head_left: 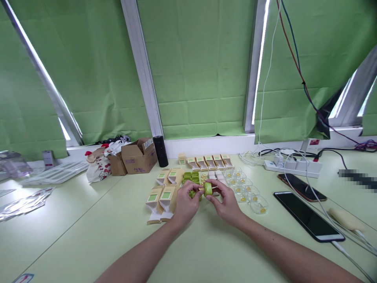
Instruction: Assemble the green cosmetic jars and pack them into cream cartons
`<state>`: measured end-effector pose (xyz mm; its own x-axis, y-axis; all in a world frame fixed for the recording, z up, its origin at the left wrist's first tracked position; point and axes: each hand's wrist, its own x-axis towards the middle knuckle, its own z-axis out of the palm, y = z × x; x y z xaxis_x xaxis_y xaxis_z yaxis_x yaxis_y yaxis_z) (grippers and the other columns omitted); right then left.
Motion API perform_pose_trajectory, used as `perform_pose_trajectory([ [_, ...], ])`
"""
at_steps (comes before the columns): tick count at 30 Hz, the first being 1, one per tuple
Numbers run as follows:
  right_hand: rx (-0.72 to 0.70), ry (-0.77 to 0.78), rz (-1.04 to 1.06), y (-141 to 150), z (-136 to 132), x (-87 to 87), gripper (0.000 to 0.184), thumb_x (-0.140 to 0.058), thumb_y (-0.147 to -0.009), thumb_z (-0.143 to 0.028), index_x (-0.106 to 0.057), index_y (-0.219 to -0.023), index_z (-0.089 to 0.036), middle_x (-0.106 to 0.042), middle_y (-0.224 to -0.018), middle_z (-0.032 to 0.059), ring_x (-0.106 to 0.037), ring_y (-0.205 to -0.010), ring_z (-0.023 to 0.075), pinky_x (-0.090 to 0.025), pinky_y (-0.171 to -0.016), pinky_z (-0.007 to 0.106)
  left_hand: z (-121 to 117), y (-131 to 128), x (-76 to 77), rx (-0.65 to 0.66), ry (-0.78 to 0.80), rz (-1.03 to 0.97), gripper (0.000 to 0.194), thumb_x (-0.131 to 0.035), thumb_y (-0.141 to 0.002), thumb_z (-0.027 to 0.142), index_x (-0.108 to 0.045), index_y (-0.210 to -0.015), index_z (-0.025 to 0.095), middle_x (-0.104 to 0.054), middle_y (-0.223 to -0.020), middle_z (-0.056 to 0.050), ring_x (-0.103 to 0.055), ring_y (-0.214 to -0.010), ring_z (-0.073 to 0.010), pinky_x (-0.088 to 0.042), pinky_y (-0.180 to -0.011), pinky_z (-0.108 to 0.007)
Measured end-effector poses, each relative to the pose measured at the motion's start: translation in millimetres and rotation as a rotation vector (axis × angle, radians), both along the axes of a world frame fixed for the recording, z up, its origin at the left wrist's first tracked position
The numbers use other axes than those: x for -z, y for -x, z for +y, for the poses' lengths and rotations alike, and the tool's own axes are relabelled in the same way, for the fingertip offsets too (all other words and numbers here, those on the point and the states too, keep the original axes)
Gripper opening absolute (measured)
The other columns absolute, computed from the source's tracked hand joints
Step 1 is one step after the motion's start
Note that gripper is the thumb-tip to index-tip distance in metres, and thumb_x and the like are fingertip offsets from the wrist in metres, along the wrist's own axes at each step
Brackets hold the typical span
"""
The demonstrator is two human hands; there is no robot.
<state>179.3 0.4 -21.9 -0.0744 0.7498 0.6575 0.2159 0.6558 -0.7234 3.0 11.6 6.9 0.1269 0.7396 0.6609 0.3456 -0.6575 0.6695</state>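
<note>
Between the fingertips of my right hand [225, 198] is a small rounded green case [207, 189]. My left hand [187, 199] pinches a small yellowish piece [201, 189] right beside the case; whether the two touch I cannot tell. Behind my hands stand several more green cases [191, 176], small yellow pieces [203, 177] and pale pinkish-white blocks [218, 174], partly covered by my fingers. To the right are several clear plastic containers [259, 204] with yellow spots in them. On the left lie open tan cartons [167, 195] with green windows.
More tan cartons [209, 162] line the back. A brown cardboard box [140, 157], a black cylinder [160, 151] and a printed bag [99, 165] stand back left. On the right lie two phones [308, 215], cables and a white power strip [294, 166].
</note>
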Motion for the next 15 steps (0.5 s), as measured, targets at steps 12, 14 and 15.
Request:
perform_pose_trajectory([
  [12,-0.125,0.043,0.106,3,-7,-12.6,0.039,-0.065,-0.097,-0.035,-0.061,-0.136,-0.029,-0.064,-0.133,0.0111,-0.064,-0.119,0.0277,-0.062,-0.095,0.043,-3,-2,-0.7,-0.003,-0.003,-0.058,0.009,-0.07,-0.091,0.027,-0.076,-0.095,0.021,-0.072,-0.091,-0.005,-0.07,-0.087,-0.0209,-0.057,-0.077,-0.034],
  [14,-0.129,0.045,0.15,4,-6,-13.6,0.037,-0.062,-0.1,-0.04,-0.062,-0.135,-0.03,-0.063,-0.134,0.011,-0.063,-0.12,0.0271,-0.063,-0.091,0.041,-3,-2,-1.0,-0.008,-0.021,-0.045,0.01,-0.071,-0.09,0.028,-0.076,-0.097,0.021,-0.073,-0.093,-0.006,-0.07,-0.09,-0.0219,-0.058,-0.08,-0.035],
  [15,-0.122,0.042,0.163,4,-5,-13.9,0.036,-0.061,-0.1,-0.041,-0.063,-0.134,-0.031,-0.062,-0.135,0.0107,-0.062,-0.12,0.0265,-0.064,-0.09,0.04,-3,-1,-1.2,-0.007,-0.028,-0.032,0.011,-0.072,-0.09,0.028,-0.075,-0.098,0.022,-0.073,-0.094,-0.006,-0.069,-0.092,-0.0225,-0.058,-0.081,-0.037],
])
